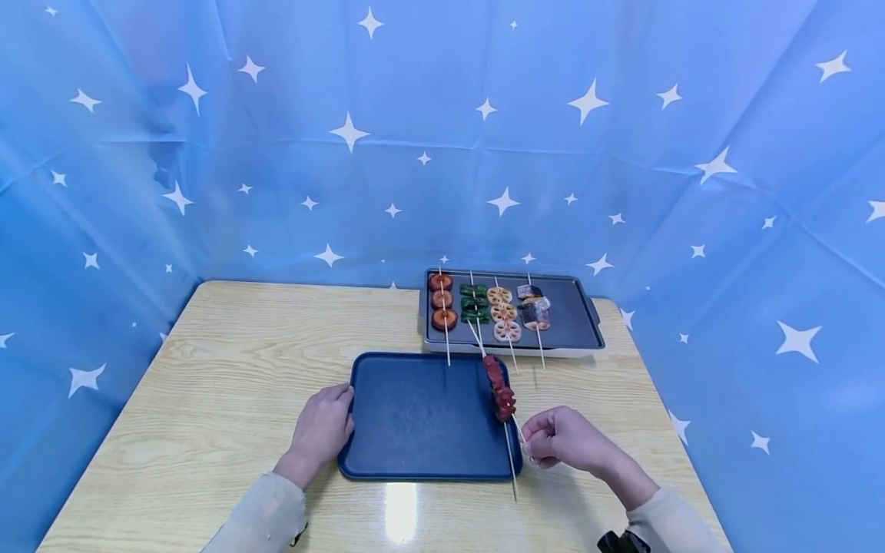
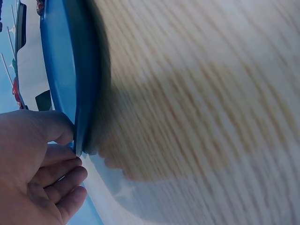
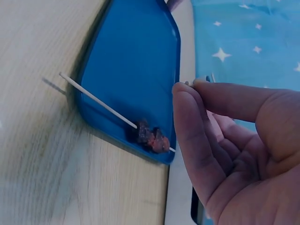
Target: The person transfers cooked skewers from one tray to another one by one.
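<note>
My left hand (image 1: pixel 321 425) grips the left rim of a dark blue tray (image 1: pixel 415 422); the left wrist view shows thumb and fingers at that rim. Beside the tray's right edge, my right hand (image 1: pixel 570 442) pinches the bare end of a red meat skewer (image 1: pixel 494 372) between thumb and forefinger. A second meat skewer (image 3: pixel 152 139) lies on the tray's right side, its stick poking past the front edge. The two overlap in the head view. In the right wrist view only a stick end shows at the fingertips; the fingers hide the rest.
Behind the tray stands a grill pan (image 1: pixel 570 311) on a light base. It bears skewers of round orange-brown slices (image 1: pixel 442 299), green pieces (image 1: pixel 474 303), lotus root slices (image 1: pixel 503 312) and dark-and-pale pieces (image 1: pixel 535 311). A blue star-patterned curtain (image 1: pixel 415 92) surrounds the wooden table (image 1: pixel 207 407).
</note>
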Tool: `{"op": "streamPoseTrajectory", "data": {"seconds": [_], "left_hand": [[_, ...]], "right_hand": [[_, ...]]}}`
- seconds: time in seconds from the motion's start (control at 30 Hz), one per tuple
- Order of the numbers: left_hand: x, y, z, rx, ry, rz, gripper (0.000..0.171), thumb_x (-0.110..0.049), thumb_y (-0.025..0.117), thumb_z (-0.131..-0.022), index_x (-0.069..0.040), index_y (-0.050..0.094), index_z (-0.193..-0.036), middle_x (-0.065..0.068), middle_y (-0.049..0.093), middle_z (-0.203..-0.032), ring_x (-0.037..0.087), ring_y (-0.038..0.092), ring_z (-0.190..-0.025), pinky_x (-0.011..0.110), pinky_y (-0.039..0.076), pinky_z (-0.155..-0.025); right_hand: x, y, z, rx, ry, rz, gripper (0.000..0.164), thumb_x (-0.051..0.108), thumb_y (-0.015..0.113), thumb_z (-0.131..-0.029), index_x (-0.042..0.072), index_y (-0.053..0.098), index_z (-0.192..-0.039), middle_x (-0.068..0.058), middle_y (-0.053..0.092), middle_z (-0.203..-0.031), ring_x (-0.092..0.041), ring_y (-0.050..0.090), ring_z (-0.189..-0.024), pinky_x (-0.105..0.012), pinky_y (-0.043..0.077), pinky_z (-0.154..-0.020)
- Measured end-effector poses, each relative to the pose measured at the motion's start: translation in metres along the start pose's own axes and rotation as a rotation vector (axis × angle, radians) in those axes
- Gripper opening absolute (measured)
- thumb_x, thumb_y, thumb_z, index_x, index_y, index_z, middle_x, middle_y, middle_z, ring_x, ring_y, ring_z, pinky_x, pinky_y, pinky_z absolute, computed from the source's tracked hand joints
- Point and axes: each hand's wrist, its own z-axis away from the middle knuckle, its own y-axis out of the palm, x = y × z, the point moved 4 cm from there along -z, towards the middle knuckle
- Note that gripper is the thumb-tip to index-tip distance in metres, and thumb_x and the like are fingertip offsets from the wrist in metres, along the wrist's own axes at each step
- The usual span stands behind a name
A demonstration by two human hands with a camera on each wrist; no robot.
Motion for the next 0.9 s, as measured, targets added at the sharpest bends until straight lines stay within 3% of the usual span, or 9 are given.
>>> {"op": "streamPoseTrajectory", "data": {"seconds": [0.7,0.9], "left_hand": [[0.001,0.002,-0.001,0.036,-0.011,-0.017,0.044,-0.012,0.072,-0.080,0.007,0.065,-0.119,0.019,0.066,-0.122,0.035,0.063,-0.112,0.046,0.052,-0.099],[0.001,0.002,-0.001,0.026,-0.001,-0.020,0.044,-0.012,0.073,-0.079,0.006,0.065,-0.119,0.019,0.066,-0.122,0.034,0.063,-0.112,0.046,0.052,-0.099]], "right_hand": [[-0.015,0.026,0.011,0.071,0.031,-0.047,0.016,-0.001,0.063,-0.081,-0.014,0.062,-0.092,-0.002,0.060,-0.069,-0.010,0.055,-0.061,-0.021,0.051,-0.054],[-0.026,0.037,0.008,0.048,0.037,-0.074,0.015,-0.001,0.063,-0.081,-0.014,0.061,-0.090,-0.001,0.060,-0.067,-0.009,0.056,-0.060,-0.018,0.049,-0.053]]}}
